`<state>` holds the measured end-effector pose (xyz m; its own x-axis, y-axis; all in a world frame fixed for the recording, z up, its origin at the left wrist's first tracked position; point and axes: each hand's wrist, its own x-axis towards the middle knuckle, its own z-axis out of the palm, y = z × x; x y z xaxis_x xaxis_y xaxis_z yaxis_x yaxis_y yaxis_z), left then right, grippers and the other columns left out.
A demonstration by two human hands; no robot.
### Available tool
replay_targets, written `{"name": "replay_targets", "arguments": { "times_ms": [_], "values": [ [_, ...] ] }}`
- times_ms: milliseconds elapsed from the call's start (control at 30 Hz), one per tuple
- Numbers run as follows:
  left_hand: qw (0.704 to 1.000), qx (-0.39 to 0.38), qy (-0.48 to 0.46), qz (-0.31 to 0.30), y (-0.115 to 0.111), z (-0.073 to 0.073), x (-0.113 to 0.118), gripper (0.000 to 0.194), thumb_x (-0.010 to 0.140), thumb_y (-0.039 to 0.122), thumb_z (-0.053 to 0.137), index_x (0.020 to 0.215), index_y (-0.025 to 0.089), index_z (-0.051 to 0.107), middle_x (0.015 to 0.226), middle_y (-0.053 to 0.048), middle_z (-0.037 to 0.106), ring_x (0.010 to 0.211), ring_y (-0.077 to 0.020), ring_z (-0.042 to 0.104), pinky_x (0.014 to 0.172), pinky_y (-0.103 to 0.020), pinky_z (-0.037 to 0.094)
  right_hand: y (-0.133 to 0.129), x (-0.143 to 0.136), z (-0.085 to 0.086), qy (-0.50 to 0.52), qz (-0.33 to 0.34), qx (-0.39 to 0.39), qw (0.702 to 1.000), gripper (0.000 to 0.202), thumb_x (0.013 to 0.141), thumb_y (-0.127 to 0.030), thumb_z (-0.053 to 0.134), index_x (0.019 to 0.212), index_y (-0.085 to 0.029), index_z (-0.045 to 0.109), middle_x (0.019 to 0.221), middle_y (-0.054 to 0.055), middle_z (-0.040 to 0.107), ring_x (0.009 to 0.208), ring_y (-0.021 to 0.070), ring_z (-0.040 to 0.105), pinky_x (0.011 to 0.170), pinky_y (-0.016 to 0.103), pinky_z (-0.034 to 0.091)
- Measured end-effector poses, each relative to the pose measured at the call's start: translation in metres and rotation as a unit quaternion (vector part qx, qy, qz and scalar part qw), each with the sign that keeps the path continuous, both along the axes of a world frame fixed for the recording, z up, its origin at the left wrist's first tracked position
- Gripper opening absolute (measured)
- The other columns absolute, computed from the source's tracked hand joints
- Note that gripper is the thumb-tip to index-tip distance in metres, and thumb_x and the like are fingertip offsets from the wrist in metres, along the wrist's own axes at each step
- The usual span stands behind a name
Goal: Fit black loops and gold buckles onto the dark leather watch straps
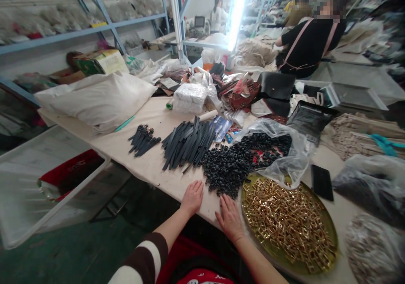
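Black rings (236,164) lie heaped mid-bench, spilling from a clear bag (284,157). Both hands rest flat, fingers spread, holding nothing: left hand (192,197) on the bench (152,166) near edge, right hand (230,218) beside the tray of gold buckles (286,227). No writing is readable.

Workshop, small-goods assembly: long worktable (152,162) heaped with black straps (186,143), black rings (228,166), gold buckles (284,221); steel shelving (79,31); aproned co-worker (310,44) behind.

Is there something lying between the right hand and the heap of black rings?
Nothing visible. The right hand lies flat on the table, fingertips at the near edge of the black rings, with only bare tabletop between.
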<state>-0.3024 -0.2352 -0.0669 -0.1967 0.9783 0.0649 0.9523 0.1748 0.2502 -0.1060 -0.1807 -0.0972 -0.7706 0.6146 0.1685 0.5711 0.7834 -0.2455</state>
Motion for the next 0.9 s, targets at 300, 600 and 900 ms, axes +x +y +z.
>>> {"name": "replay_targets", "arguments": {
  "times_ms": [300, 600, 900],
  "values": [
    [0.999, -0.028, 0.014, -0.011, -0.034, 0.002, 0.035, 0.041, 0.085, 0.021, 0.038, 0.124, 0.013, 0.041, 0.133, -0.011, 0.042, 0.124, -0.0214, 0.035, 0.101, -0.040, 0.033, 0.000, -0.007, 0.008, 0.016, 0.071, -0.018, 0.997, 0.057, 0.081, -0.040, 0.041, 0.130, -0.010, 0.034, 0.137, 0.013, 0.034, 0.127, 0.0241, 0.026, 0.103, 0.042, 0.024],
    [1.000, -0.027, 0.004, -0.012, -0.035, -0.007, 0.046, 0.041, 0.086, 0.019, 0.035, 0.126, 0.016, 0.039, 0.135, -0.010, 0.038, 0.127, -0.0211, 0.030, 0.103, -0.042, 0.031, -0.001, -0.010, 0.009, 0.017, 0.125, -0.028, 0.992, 0.058, 0.081, -0.040, 0.041, 0.132, -0.014, 0.031, 0.137, 0.009, 0.036, 0.128, 0.0209, 0.026, 0.104, 0.038, 0.025],
    [1.000, -0.024, 0.019, -0.001, -0.039, -0.007, 0.046, 0.041, 0.086, 0.020, 0.036, 0.126, 0.014, 0.039, 0.135, -0.012, 0.039, 0.126, -0.0222, 0.032, 0.102, -0.043, 0.031, 0.013, -0.029, 0.008, 0.029, 0.062, -0.037, 0.997, 0.057, 0.082, -0.041, 0.039, 0.129, -0.009, 0.036, 0.133, 0.014, 0.039, 0.126, 0.0250, 0.029, 0.103, 0.044, 0.025]
  ]
}}
